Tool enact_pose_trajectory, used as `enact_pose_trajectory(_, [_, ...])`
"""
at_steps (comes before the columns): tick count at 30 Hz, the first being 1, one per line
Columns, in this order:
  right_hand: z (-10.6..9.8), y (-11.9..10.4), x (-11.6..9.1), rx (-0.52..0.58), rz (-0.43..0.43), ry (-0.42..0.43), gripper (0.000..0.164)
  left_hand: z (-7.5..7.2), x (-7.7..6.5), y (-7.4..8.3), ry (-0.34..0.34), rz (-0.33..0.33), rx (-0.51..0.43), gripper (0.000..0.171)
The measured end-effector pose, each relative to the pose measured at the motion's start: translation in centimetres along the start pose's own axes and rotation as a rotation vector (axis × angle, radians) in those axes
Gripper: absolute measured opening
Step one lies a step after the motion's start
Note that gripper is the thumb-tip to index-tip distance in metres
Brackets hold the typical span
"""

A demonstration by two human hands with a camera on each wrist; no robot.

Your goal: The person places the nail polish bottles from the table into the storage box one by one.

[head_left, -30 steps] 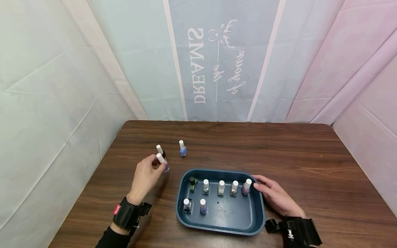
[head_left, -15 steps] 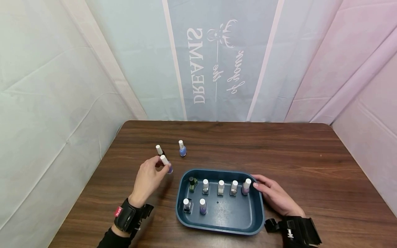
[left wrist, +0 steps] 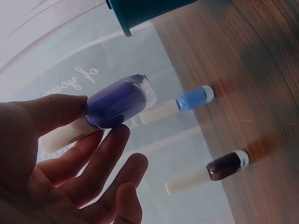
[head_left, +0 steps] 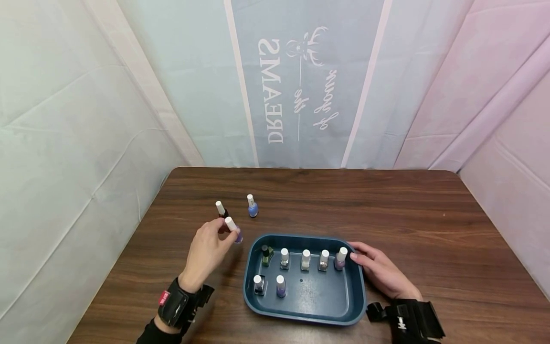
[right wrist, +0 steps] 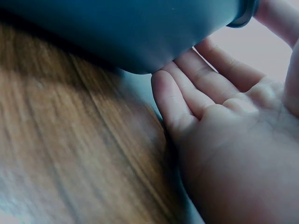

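Note:
My left hand pinches a purple nail polish bottle between thumb and fingers, left of the blue tray. The bottle is tilted, its white cap towards the palm in the left wrist view. Beyond that hand stand a dark nail polish bottle and a light blue one, both white-capped. My right hand holds the tray at its right end, thumb at the rim and fingers against the outer wall. Inside the tray, several nail polish bottles form a back row; two more stand at front left.
A brown wooden table lies under everything. Behind it hangs a pale curtain with mirrored lettering, and white fabric borders the left side. The tray's raised rim surrounds the bottles in it.
My left hand has moved a little right and nearer the tray with the purple nail polish bottle, away from the dark bottle. My right hand and the tray stay put.

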State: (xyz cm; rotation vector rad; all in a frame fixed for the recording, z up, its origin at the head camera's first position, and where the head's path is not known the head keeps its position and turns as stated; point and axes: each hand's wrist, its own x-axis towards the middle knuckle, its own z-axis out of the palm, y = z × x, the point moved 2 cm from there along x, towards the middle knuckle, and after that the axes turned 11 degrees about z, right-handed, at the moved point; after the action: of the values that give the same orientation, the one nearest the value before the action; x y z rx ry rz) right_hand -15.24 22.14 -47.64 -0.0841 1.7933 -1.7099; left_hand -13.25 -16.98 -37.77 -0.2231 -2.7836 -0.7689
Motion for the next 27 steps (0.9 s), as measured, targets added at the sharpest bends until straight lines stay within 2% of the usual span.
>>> enact_pose_trajectory(27, [0.0, -0.1, 0.0, -0.019, 0.037, 0.039, 0.046, -0.5, -0.7, 3.7, 0.002, 0.087, 0.019, 0.017])
